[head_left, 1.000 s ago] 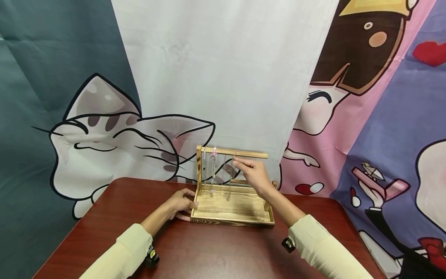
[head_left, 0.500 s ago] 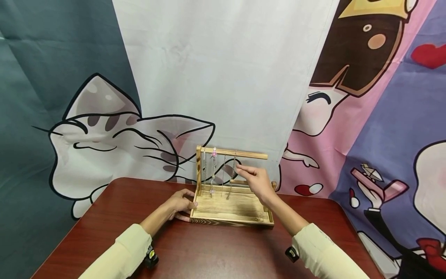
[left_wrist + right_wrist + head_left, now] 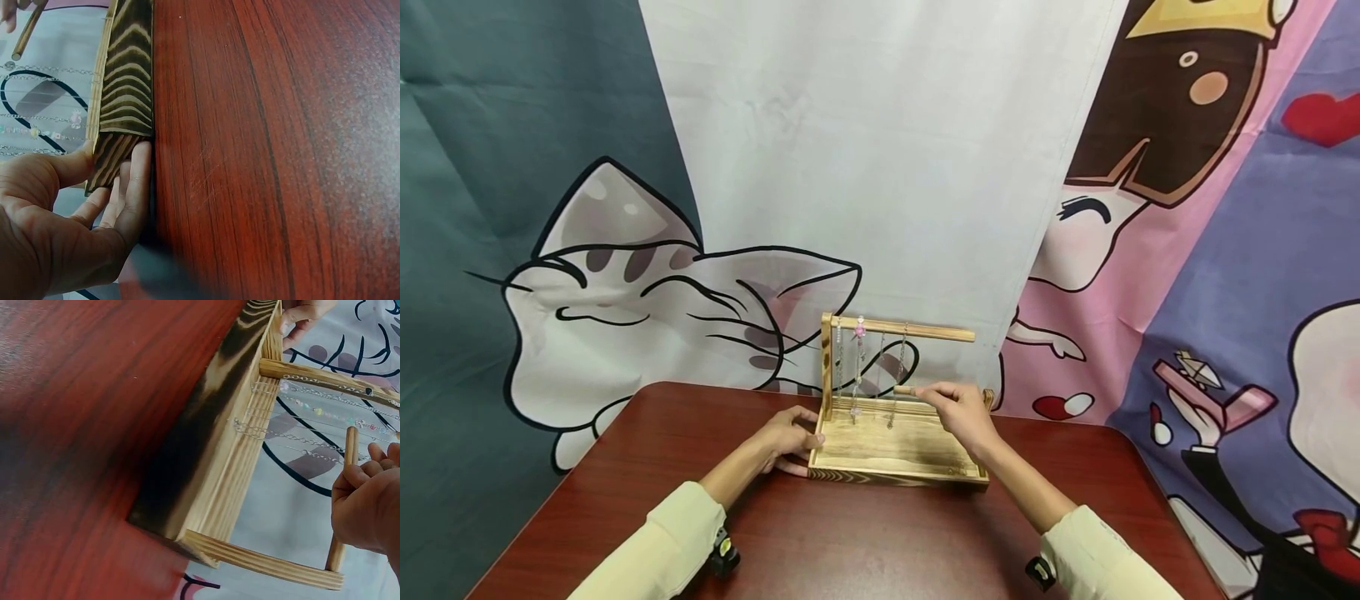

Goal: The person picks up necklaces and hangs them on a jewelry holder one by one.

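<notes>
A wooden jewelry stand (image 3: 895, 477) with a shallow tray base stands on the table. My left hand (image 3: 786, 442) grips its left front corner, thumb on the rim and fingers against the side and lower edge, as the left wrist view shows. Several thin chains and bracelets hang from the upper rod (image 3: 943, 333). Among them are a pink-beaded bracelet (image 3: 859, 333) and a silver chain (image 3: 902, 358). My right hand (image 3: 958, 412) is at the lower wooden rod (image 3: 352, 444), fingers curled around it close to its free end; part of the rod is hidden behind the hand.
The reddish-brown table (image 3: 880, 542) extends in front of the stand and to both sides. Behind it hangs a cloth backdrop (image 3: 880, 167) printed with cartoon figures. A small tangle of jewelry (image 3: 957, 471) appears to lie at the tray's right front corner.
My right hand has let go of the silver chain and moved down and slightly right to the lower rod. The chain now hangs freely. My left hand has stayed at the tray corner.
</notes>
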